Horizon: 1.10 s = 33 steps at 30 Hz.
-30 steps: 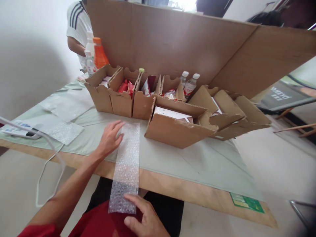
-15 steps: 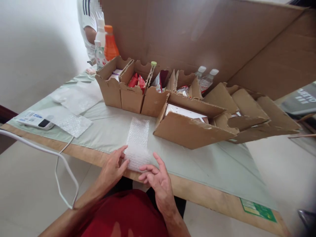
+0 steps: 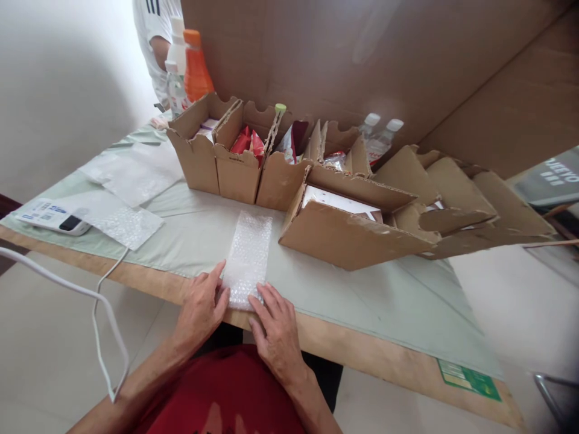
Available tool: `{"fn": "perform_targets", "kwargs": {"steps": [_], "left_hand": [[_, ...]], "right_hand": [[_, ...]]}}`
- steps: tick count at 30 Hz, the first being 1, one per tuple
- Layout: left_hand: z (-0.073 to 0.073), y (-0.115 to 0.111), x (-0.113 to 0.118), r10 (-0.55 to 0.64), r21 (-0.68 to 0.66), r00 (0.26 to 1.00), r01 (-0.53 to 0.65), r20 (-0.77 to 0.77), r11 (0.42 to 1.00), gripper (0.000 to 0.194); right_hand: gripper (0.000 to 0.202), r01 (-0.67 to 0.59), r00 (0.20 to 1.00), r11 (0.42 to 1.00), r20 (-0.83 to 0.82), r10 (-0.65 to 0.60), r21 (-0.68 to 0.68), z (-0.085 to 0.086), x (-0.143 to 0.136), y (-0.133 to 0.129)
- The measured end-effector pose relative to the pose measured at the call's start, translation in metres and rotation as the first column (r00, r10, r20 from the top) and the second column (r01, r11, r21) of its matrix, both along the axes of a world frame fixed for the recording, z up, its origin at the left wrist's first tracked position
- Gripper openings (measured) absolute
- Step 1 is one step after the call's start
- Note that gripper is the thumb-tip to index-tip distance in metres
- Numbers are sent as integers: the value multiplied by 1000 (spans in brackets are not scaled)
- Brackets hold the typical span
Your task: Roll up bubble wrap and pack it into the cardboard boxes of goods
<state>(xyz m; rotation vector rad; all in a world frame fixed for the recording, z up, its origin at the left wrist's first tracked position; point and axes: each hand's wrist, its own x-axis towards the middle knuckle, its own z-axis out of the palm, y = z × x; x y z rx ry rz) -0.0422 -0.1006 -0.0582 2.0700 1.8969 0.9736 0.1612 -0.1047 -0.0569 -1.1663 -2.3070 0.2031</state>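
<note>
From my remote view I count one bubble-wrap strip [image 3: 248, 259], lying flat on the green tablecloth [image 3: 353, 301] with its near end at the front edge of the table [image 3: 344, 337]. My left hand [image 3: 199, 307] is open, index finger and thumb touching the strip's left edge; my right hand [image 3: 277, 334] is open too, fingers slightly bent, fingertips resting on the near right corner. Neither hand is closed around anything. Beyond are four cardboard bins [image 3: 193, 163] in a row, one wider cardboard bin [image 3: 357, 241] in front holding a white box [image 3: 339, 204], and at least three tilted cardboard bins [image 3: 461, 199] to the right. I count three bottles at the far left, one orange [image 3: 198, 72], one white [image 3: 178, 48], one clear [image 3: 175, 93], plus two white-capped clear bottles [image 3: 380, 144] behind the bins. Overlapping bubble-wrap sheets [image 3: 131, 226], too merged to count, lie left beside one white device [image 3: 54, 217].
</note>
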Motion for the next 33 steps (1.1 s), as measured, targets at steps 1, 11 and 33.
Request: {"fn": "perform_targets", "kwargs": {"steps": [1, 11, 33], "left_hand": [[0, 0, -2, -1, -3, 1000, 1, -22, 1000, 48], [15, -24, -18, -328, 96, 945, 326, 6, 940, 38], [10, -9, -11, -303, 51, 950, 299, 83, 953, 34]], "right_hand": [[34, 4, 1000, 1000, 6, -4, 3, 0, -1, 1], [19, -20, 979, 999, -203, 11, -44, 13, -5, 10], [23, -50, 973, 974, -230, -2, -219, 21, 3, 26]]}}
